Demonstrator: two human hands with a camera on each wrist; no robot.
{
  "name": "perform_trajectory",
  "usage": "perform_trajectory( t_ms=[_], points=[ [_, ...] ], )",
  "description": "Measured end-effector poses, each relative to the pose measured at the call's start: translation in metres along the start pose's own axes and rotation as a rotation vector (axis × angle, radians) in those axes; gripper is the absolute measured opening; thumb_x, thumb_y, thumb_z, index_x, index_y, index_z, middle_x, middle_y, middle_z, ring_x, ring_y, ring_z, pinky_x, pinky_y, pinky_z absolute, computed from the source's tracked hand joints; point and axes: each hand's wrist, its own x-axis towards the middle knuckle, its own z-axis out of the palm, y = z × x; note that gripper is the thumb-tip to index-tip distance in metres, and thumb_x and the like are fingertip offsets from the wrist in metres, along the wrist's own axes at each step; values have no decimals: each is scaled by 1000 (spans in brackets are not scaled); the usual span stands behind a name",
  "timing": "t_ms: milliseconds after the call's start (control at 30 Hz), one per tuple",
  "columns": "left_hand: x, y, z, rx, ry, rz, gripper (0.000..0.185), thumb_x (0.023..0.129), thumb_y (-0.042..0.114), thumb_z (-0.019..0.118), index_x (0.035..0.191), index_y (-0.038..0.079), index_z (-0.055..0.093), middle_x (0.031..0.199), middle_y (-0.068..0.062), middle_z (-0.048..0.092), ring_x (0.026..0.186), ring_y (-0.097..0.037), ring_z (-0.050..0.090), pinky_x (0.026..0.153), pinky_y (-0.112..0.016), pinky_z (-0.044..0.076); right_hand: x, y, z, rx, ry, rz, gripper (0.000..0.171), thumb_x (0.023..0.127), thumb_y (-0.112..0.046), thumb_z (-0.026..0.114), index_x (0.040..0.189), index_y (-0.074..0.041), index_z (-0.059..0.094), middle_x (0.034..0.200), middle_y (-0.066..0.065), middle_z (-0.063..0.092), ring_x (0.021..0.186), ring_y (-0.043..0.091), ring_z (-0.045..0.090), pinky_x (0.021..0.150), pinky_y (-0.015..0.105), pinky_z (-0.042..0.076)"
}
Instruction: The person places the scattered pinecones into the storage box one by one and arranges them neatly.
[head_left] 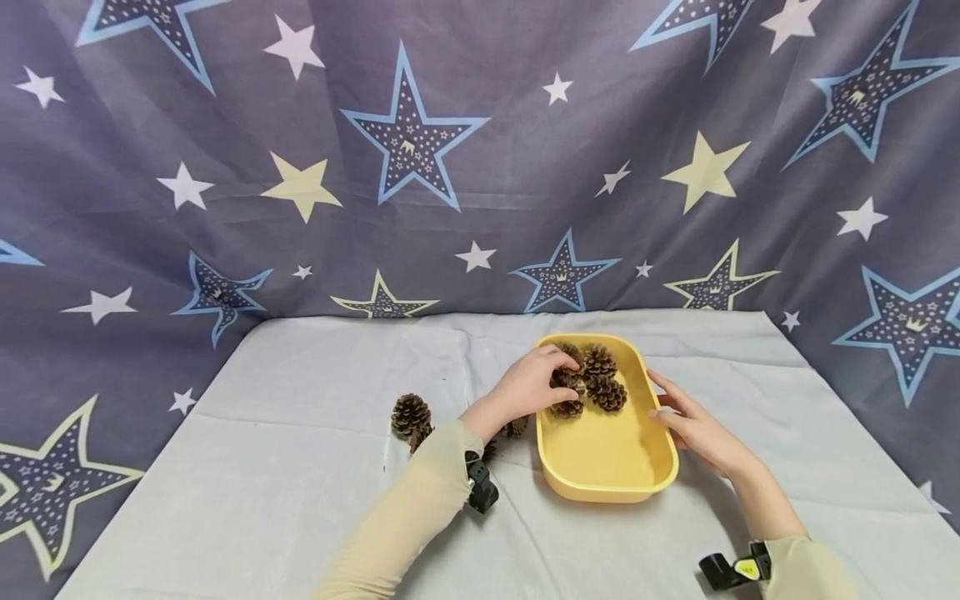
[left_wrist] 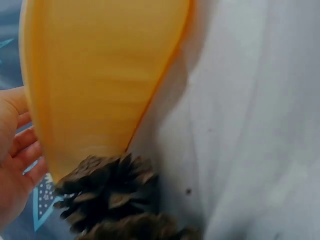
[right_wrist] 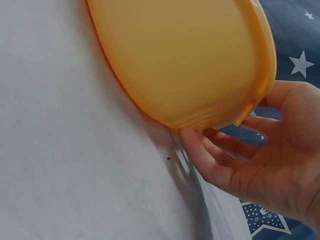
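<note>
Head view: a yellow tray (head_left: 600,467) sits on the cloth-covered counter (head_left: 262,467), with several pine cones (head_left: 600,375) bunched at its far end. The left hand (head_left: 534,385) reaches over the tray's left rim, fingers curled round a cone (head_left: 567,392) that is low among the others. The right hand (head_left: 693,425) lies against the tray's right rim with fingers straight and relaxed, steadying it rather than gripping. More cones wait on the counter left of the tray: one (head_left: 411,415) stands clear, and others (head_left: 513,428) are partly hidden behind the left forearm. A star-printed backdrop (head_left: 412,142) hangs behind.

Left wrist view: the tray's outer wall (left_wrist: 100,80) fills the frame, a loose cone (left_wrist: 107,192) touches its base on the cloth, and part of a hand (left_wrist: 15,155) shows at the left edge. The grip itself is out of sight here.

Right wrist view: the right hand's fingers (right_wrist: 210,155) are spread open, their tips touching the tray (right_wrist: 185,60) under its rim.

To do this step well, I judge that the cone should be set into a free spot beside the pile, not on top, and the fingers should open only once it rests on the tray floor so it cannot roll. The right hand should keep light contact so that the tray does not slide on the cloth.
</note>
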Motion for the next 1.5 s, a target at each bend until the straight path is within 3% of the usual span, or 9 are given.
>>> perform_trajectory(
  t_ms=[267,467,733,967,1200,1333,1500],
  points=[
    [-9,-13,-18,-52,44,-20,37,81,32,67,113,16,61,111,0,58,99,-16,56,89,-29,46,0,0,-1,3,-1,2,67,94,-18,46,147,-13,4,132,33,26,100,29,54,74,37,52],
    [-19,-26,-26,-70,24,-13,35,84,30,64,113,9,61,108,-4,59,97,-18,57,84,-30,48,-1,-1,-2,-4,-5,2,68,94,-19,46,147,-13,4,131,34,27,99,28,55,73,37,53],
    [-33,-47,-29,-79,-12,-11,31,88,30,58,112,10,62,107,-2,60,95,-16,56,83,-28,47,0,0,-1,-12,-5,1,67,94,-18,45,147,-13,4,131,34,26,99,28,55,73,38,53],
    [-46,-61,-31,-153,-26,-16,35,86,30,62,111,6,62,106,-4,61,92,-16,56,83,-29,47,1,-1,-1,-17,-2,6,68,94,-18,46,147,-14,4,132,34,25,99,28,55,72,37,53],
    [-56,-68,-35,-195,-146,-16,46,82,37,64,116,6,59,111,-8,61,98,-18,57,87,-32,47,0,-2,-1,-12,-9,3,68,94,-18,46,147,-14,3,132,34,26,99,27,55,72,37,53],
    [-61,-71,-33,-240,-227,-50,50,81,38,64,120,8,57,113,-5,60,101,-18,57,90,-32,45,-1,-3,-1,-4,-17,-4,68,94,-17,46,147,-14,3,132,34,25,100,28,55,72,37,53],
    [-65,-70,-32,-221,-297,-68,58,79,42,66,125,11,53,119,-1,57,105,-16,55,94,-31,42,-1,-3,0,0,-23,-7,68,94,-18,46,147,-13,2,133,35,25,101,30,55,72,37,53]
  ],
)
